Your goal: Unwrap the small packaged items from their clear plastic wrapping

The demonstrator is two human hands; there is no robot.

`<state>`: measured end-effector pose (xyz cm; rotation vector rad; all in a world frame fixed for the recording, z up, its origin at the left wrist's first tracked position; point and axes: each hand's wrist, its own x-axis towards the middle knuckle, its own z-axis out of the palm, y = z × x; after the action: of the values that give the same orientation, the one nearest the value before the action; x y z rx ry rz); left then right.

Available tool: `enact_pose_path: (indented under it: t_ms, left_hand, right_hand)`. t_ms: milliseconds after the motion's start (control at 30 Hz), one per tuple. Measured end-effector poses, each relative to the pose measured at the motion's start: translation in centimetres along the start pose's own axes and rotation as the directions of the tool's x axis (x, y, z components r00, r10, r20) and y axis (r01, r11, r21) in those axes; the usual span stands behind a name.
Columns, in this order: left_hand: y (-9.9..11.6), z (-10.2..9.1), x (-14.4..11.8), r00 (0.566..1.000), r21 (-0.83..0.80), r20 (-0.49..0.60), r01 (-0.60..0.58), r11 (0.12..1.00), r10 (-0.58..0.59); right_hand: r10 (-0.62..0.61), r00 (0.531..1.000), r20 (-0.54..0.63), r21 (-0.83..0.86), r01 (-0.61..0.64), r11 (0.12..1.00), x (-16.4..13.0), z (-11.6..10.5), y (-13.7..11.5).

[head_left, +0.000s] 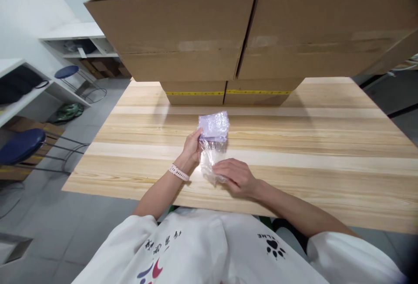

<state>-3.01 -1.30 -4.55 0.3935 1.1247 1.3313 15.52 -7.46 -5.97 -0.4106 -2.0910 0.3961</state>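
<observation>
A clear plastic bag [209, 160] with a folded light-purple item [214, 126] in its far end is held just above the wooden table [326, 144]. My left hand [192, 147] grips the bag's left side, with the thumb on the purple item's near left corner. A pale pink watch band circles that wrist. At the bag's crumpled near end, my right hand [237, 177] has its fingers closed on the thin plastic. What exactly the purple item is, I cannot tell through the shiny film.
Stacked cardboard boxes [183, 35] rise over the table's far side, the upper ones jutting toward me. Yellow tape [196, 93] runs along the lower ones. Blue round stools [24, 144] and white shelves [78, 31] stand on the left.
</observation>
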Motion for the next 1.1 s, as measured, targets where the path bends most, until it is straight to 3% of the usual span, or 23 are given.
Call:
enact_pose_path:
  t_ms: [67, 100, 200, 267, 367, 467, 567, 633, 667, 800, 867, 1000, 1067, 1100]
  left_hand:
    - [0.3, 0.0, -0.1, 1.000, 0.033, 0.004, -0.023, 0.999, 0.023]
    - [0.5, -0.1, -0.2, 0.998, 0.065, 0.015, -0.054, 0.996, 0.053]
    - [0.6, -0.3, -0.5, 0.985, 0.204, 0.067, -0.168, 0.964, 0.158]
    - [0.6, -0.5, -0.8, 0.973, 0.291, 0.136, -0.218, 0.932, 0.185]
    - [0.3, -0.5, -1.3, 0.955, 0.356, 0.282, -0.198, 0.914, 0.097]
    - [0.1, -0.4, -1.9, 0.931, 0.416, 0.365, -0.146, 0.898, -0.017]
    - [0.3, -0.4, -2.0, 0.911, 0.455, 0.404, -0.121, 0.882, -0.084]
    - [0.6, -0.7, -1.8, 0.884, 0.447, 0.448, -0.092, 0.890, -0.134]
    - [0.9, -0.9, -1.7, 0.870, 0.444, 0.466, -0.072, 0.893, -0.162]
    - [2.1, -2.0, -0.9, 0.835, 0.474, 0.489, -0.013, 0.881, -0.251]
    - [2.7, -2.4, -0.6, 0.829, 0.462, 0.495, 0.003, 0.887, -0.261]
    - [3.3, -2.7, -0.2, 0.831, 0.453, 0.494, 0.004, 0.892, -0.255]
    - [3.4, -2.7, -0.1, 0.841, 0.465, 0.484, -0.012, 0.885, -0.243]
    - [3.4, -2.6, -0.2, 0.848, 0.463, 0.478, -0.023, 0.886, -0.228]
  right_hand:
    - [-0.010, 0.990, 0.141, 0.051, 0.003, 0.999, -0.3, 0.6, -0.2]
    - [-0.001, 0.989, 0.148, 0.065, -0.008, 0.998, -0.6, 0.7, -0.2]
    - [0.073, 0.994, -0.084, -0.024, -0.075, 0.997, -1.1, 0.5, 0.5]
    - [0.138, 0.959, -0.249, -0.205, -0.192, 0.960, -1.1, -0.1, 1.0]
    - [0.282, 0.935, -0.217, -0.332, -0.342, 0.879, -0.6, -0.8, 1.9]
    - [0.403, 0.904, -0.143, -0.237, -0.427, 0.873, -0.2, -1.1, 2.6]
    - [0.495, 0.844, -0.207, -0.081, -0.520, 0.851, -0.2, -1.4, 3.0]
    - [0.593, 0.754, -0.283, 0.038, -0.609, 0.792, -0.3, -1.7, 3.2]
    - [0.650, 0.683, -0.333, 0.100, -0.660, 0.745, -0.2, -2.0, 3.4]
    - [0.750, 0.322, -0.577, 0.323, -0.754, 0.572, -0.2, -3.7, 5.0]
    - [0.763, 0.198, -0.615, 0.420, -0.737, 0.530, -0.4, -4.7, 6.3]
    - [0.855, 0.072, -0.513, 0.572, -0.714, 0.404, -1.2, -6.5, 8.6]
    - [0.801, 0.057, -0.596, 0.527, -0.725, 0.443, -1.3, -7.3, 8.8]
    - [0.733, 0.084, -0.675, 0.447, -0.744, 0.497, -1.2, -7.6, 8.5]
